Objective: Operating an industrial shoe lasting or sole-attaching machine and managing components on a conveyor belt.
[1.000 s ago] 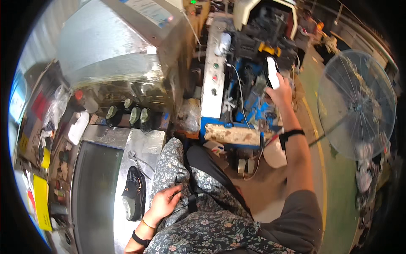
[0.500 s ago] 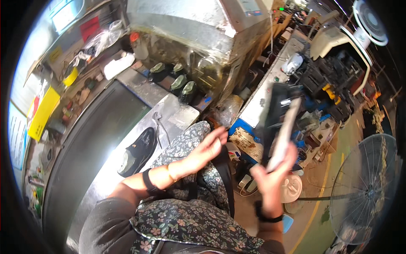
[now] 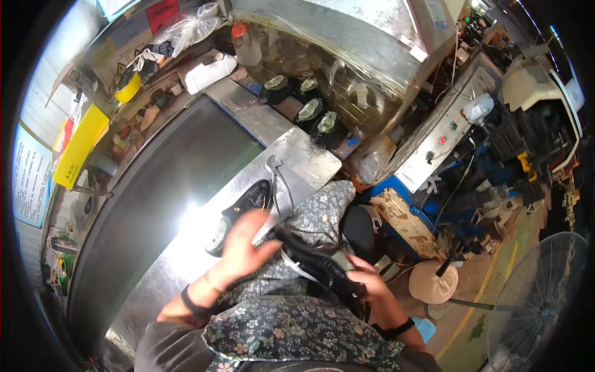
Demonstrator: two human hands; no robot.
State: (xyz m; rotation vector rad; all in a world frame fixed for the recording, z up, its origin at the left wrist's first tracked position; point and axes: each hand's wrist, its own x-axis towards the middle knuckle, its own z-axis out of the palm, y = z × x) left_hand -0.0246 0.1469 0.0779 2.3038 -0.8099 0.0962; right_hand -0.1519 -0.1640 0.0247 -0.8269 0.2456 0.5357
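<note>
A black shoe with a pale sole edge lies across my lap, toe and heel partly covered. My right hand grips its right end, fingers curled over it. My left hand, somewhat blurred, hovers near the shoe's left end with thumb and fingers apart and nothing seen between them. It partly hides a second black shoe, which rests on the metal worktop. Beside that shoe lies a grey metal tool with an open jaw and two long handles, its lower end close to my left fingers.
Several dark shoe-shaped pieces with pale green tops stand at the machine's foot. A dark conveyor belt runs along the left. To the right are a control panel with buttons, a lidded beige bucket and a large floor fan.
My right hand has brought the shoe down and left from the raised position at the right onto my lap. My left hand has moved left toward the worktop shoe. The view has shifted.
</note>
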